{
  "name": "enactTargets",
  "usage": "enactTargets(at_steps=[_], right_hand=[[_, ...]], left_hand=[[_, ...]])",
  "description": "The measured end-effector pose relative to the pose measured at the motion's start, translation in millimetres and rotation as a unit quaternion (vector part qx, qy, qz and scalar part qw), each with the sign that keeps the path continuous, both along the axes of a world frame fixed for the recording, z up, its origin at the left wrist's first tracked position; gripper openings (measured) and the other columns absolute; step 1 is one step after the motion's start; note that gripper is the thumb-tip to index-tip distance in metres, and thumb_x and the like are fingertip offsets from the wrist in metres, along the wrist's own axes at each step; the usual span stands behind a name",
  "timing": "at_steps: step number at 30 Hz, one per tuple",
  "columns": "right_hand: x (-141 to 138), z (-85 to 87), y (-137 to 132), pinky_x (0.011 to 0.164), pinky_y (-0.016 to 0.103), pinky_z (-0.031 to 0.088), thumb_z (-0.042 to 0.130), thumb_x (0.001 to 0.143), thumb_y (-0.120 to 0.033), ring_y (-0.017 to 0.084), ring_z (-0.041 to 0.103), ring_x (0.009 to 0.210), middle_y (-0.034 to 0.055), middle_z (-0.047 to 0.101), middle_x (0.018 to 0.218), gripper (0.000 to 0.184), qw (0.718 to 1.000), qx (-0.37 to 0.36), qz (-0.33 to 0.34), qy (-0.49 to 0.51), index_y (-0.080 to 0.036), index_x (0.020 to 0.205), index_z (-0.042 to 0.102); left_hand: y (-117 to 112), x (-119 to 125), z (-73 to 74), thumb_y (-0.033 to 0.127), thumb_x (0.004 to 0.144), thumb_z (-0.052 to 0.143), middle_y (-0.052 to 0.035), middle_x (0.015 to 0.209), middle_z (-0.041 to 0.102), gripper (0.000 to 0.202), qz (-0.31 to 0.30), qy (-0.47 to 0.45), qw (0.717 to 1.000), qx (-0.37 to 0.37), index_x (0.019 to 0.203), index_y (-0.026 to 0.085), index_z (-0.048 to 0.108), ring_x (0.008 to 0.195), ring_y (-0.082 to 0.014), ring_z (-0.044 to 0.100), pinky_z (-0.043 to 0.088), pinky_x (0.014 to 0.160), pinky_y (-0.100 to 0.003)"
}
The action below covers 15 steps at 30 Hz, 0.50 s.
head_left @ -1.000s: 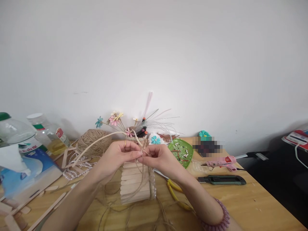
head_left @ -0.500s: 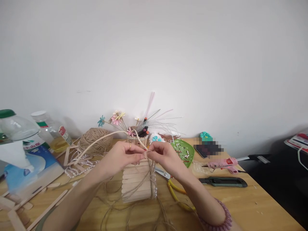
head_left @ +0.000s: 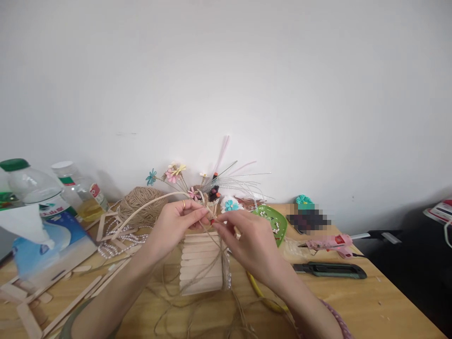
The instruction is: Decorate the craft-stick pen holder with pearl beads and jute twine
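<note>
Strands of jute twine [head_left: 223,263] run over a small piece built of wooden craft sticks [head_left: 198,261], edged with beads on its right side. Just above its top edge, my left hand [head_left: 183,221] pinches the twine between thumb and forefinger. My right hand [head_left: 247,235] is close beside it, its thumb and fingertips closed on the twine as well. Loose twine trails down onto the table in front. A pale bent cord [head_left: 151,205] arches behind my left hand. Yellow-handled scissors [head_left: 263,294] lie partly hidden under my right forearm.
On the left are a tissue box [head_left: 52,245], bottles [head_left: 31,183], a twine ball [head_left: 141,207], a bead string [head_left: 120,242] and loose sticks. On the right lie a green dish [head_left: 280,223], a pink glue gun [head_left: 328,242] and a utility knife [head_left: 332,270]. Flowers [head_left: 173,174] stand behind.
My hands have drawn slightly apart and lifted a little from the top of the stick piece. My right hand has turned and now covers the scissor blades. The view has shifted slightly.
</note>
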State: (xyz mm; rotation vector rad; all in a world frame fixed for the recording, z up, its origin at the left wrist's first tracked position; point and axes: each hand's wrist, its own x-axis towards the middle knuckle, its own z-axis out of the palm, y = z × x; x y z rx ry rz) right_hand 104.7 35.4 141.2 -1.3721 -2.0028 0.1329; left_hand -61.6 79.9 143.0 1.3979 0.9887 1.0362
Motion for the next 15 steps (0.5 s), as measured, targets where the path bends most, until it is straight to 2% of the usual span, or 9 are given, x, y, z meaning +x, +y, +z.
enactTargets(at_steps=[3, 6, 9, 12, 15], right_hand=[[-6.2, 3.7, -5.6, 0.055, 0.022, 0.033, 0.052, 0.087, -0.026, 0.013, 0.055, 0.057, 0.001, 0.066, 0.066, 0.017, 0.993, -0.083, 0.083, -0.005, -0.019, 0.083, 0.067], [-8.9, 8.8, -8.8, 0.054, 0.021, 0.033, 0.052, 0.087, -0.024, 0.013, 0.055, 0.055, -0.0008, 0.064, 0.062, 0.016, 0.981, -0.157, 0.099, -0.05, -0.02, 0.085, 0.067], [-4.0, 12.0, -8.5, 0.051, 0.022, 0.03, 0.049, 0.088, -0.023, 0.014, 0.054, 0.051, -0.0008, 0.062, 0.057, 0.018, 0.97, -0.186, 0.053, -0.148, -0.02, 0.081, 0.066], [8.6, 13.2, -6.0, 0.05, 0.023, 0.028, 0.043, 0.09, -0.025, 0.018, 0.059, 0.054, 0.0016, 0.065, 0.06, 0.027, 0.957, -0.155, -0.021, -0.244, -0.021, 0.073, 0.064], [23.3, 16.4, -4.2, 0.051, 0.025, 0.031, 0.039, 0.092, -0.032, 0.023, 0.065, 0.064, 0.0031, 0.07, 0.068, 0.03, 0.947, -0.125, -0.095, -0.28, -0.026, 0.082, 0.066]], left_hand=[[-2.8, 1.4, 1.5, 0.03, 0.075, 0.068, 0.0004, 0.064, 0.065, 0.017, 0.026, -0.091, 0.996, 0.006, 0.067, 0.015, 0.065, 0.057, -0.0089, 0.053, 0.044, 0.056, -0.018], [-6.2, 0.7, 7.9, 0.026, 0.075, 0.068, 0.0021, 0.062, 0.063, 0.014, 0.079, -0.228, 0.97, 0.027, 0.067, 0.015, 0.062, 0.051, -0.0052, 0.047, 0.039, 0.048, -0.014], [-6.0, -10.6, 21.7, 0.019, 0.076, 0.066, 0.0032, 0.062, 0.061, 0.012, 0.149, -0.358, 0.918, 0.081, 0.067, 0.015, 0.06, 0.048, -0.0036, 0.044, 0.036, 0.043, -0.012], [-6.1, -35.9, 45.8, 0.01, 0.083, 0.056, 0.0028, 0.062, 0.059, 0.018, 0.214, -0.437, 0.862, 0.142, 0.066, 0.015, 0.059, 0.047, -0.003, 0.044, 0.035, 0.04, -0.011], [-9.9, -66.7, 78.0, 0.008, 0.091, 0.042, 0.0036, 0.061, 0.056, 0.03, 0.23, -0.442, 0.85, 0.171, 0.064, 0.014, 0.056, 0.045, -0.0013, 0.04, 0.03, 0.037, -0.011]])
